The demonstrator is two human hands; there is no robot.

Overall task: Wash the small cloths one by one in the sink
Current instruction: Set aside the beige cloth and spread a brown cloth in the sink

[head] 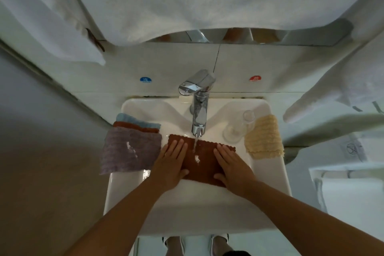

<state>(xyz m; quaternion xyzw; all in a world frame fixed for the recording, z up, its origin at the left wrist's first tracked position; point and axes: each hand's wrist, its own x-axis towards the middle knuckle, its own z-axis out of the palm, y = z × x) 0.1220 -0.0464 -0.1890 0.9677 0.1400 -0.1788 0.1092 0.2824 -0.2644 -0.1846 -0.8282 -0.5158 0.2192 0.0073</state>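
At frame centre I see the white ceramic sink (268, 183), with the chrome single-lever tap (198, 97) behind its bowl. The rust-brown square cloth (200, 164) lies spread in the bowl under the tap's spout, my left hand (171, 165) flat on its left part and my right hand (233, 169) flat on its right. A stack of three folded cloths (131, 147) sits on the sink's left rim. On the right rim lies a pale yellow ribbed cloth (264, 137), with a clear glass tumbler (239, 127) just left of it.

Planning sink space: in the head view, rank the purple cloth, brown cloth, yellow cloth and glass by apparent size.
1. Purple cloth and brown cloth: alike; hands cover part of the brown.
2. Yellow cloth.
3. Glass.
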